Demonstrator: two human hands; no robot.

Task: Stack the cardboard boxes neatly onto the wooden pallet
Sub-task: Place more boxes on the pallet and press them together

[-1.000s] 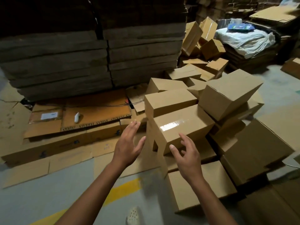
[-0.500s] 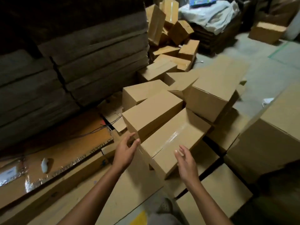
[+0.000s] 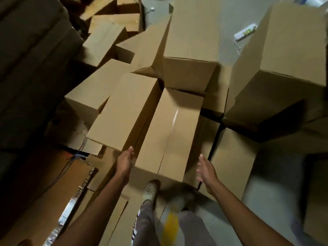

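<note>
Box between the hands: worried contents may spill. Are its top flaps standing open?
No, the box is closed, with glossy tape running along its centre seam.

Taped brown cardboard box [image 3: 170, 132] amid jumbled boxes [image 3: 193, 50]

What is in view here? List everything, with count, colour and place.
taped box: one, brown, centre, between the hands
loose boxes: many, brown, piled beside and behind the taped box
big box: one, brown, upper right
stacked cardboard sheets: one tall stack, dark brown, left
flat cardboard: several sheets, brown, on the floor at lower left
power strip: one, white, on the floor at top right
floor: grey, lower right
yellow line: one, yellow, on the floor by the feet
shoe: one, white, below the taped box
left hand: open, at the taped box's left side
right hand: open, by its near right corner
</note>
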